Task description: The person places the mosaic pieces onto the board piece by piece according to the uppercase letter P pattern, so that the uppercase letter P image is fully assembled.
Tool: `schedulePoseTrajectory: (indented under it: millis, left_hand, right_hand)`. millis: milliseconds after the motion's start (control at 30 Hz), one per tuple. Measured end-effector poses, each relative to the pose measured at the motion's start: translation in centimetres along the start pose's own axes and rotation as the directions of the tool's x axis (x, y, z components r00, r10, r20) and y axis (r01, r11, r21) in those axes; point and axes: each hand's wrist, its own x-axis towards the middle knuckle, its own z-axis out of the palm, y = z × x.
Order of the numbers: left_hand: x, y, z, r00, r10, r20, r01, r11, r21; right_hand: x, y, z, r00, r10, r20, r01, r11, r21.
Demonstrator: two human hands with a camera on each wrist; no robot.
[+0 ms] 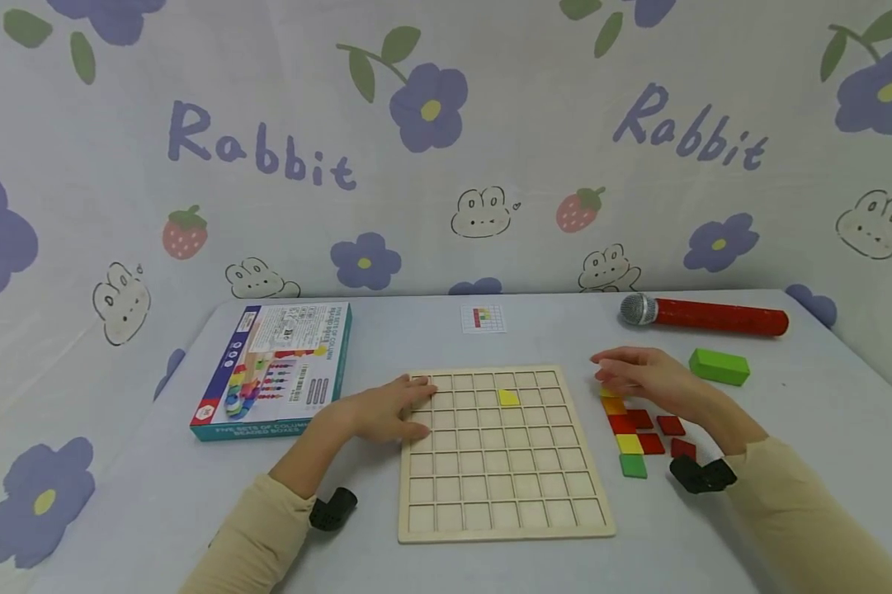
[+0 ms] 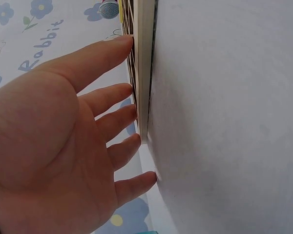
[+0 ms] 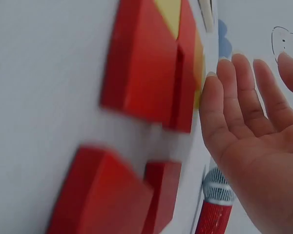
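A wooden grid board (image 1: 507, 538) lies flat on the table with one yellow tile (image 1: 508, 398) in a cell of its second row. My left hand (image 1: 382, 410) rests at the board's left edge, thumb and fingers spread; in the left wrist view its fingertips (image 2: 129, 114) come right up to the wooden rim. To the right of the board lie several square tiles: an orange tile (image 1: 613, 406), a green tile (image 1: 634, 466), red tiles (image 1: 651, 444) and yellow ones. Over the far end of this group hovers my right hand (image 1: 649, 379), fingers loosely extended, partly covering a yellow tile.
At the back left lies a boxed toy set (image 1: 275, 371). A small printed pattern card (image 1: 483, 318) is behind the board. A red microphone (image 1: 713, 317) and a green block (image 1: 719, 367) lie at the back right. Patterned cloth (image 1: 416, 198) hangs behind the table.
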Motion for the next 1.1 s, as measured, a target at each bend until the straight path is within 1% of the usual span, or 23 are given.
schedulePoseTrajectory:
  millis: [100,233,333,400,567,700,800,967,1100]
  left_hand:
    - [0.0,-0.1,0.0,1.000,0.003,-0.001,-0.003,1.000,0.001]
    - [0.1,-0.2,0.1,1.000,0.002,0.003,-0.002,1.000,0.000]
    - [0.0,-0.2,0.1,1.000,-0.002,0.004,0.003,1.000,-0.001]
    - [0.0,-0.2,0.1,1.000,-0.002,0.004,0.002,1.000,-0.003]
    - [-0.1,-0.2,0.1,1.000,-0.004,0.003,0.004,1.000,-0.015]
    - [-0.1,-0.2,0.1,1.000,-0.001,0.002,0.001,1.000,-0.015]
    - [-0.1,-0.2,0.1,1.000,0.002,0.001,-0.002,1.000,-0.016]
    - [-0.1,-0.1,0.1,1.000,-0.004,-0.002,0.004,1.000,-0.024]
    - [-0.1,0.0,0.0,1.000,-0.010,0.001,0.010,0.999,-0.032]
  right_hand:
    - [-0.5,0.6,-0.4,1.000,-0.002,-0.011,0.002,0.998,-0.058]
    - [-1.1,1.2,-0.7,0.999,-0.032,-0.005,0.031,0.992,-0.121]
    - [-1.3,1.3,-0.7,0.998,-0.069,0.002,0.068,0.984,-0.163]
    - [-1.5,1.3,-0.7,0.996,-0.095,0.000,0.093,0.975,-0.201]
    - [-1.6,1.1,-0.4,0.985,-0.173,0.027,0.173,0.943,-0.282]
    - [-1.7,1.1,-0.2,0.974,-0.220,0.056,0.226,0.918,-0.325]
    - [-1.7,1.1,0.0,0.972,-0.228,0.053,0.232,0.909,-0.348]
    - [-1.8,0.8,0.1,0.976,-0.217,0.009,0.202,0.891,-0.406]
    - [-1.8,0.7,0.1,0.973,-0.230,-0.011,0.201,0.874,-0.443]
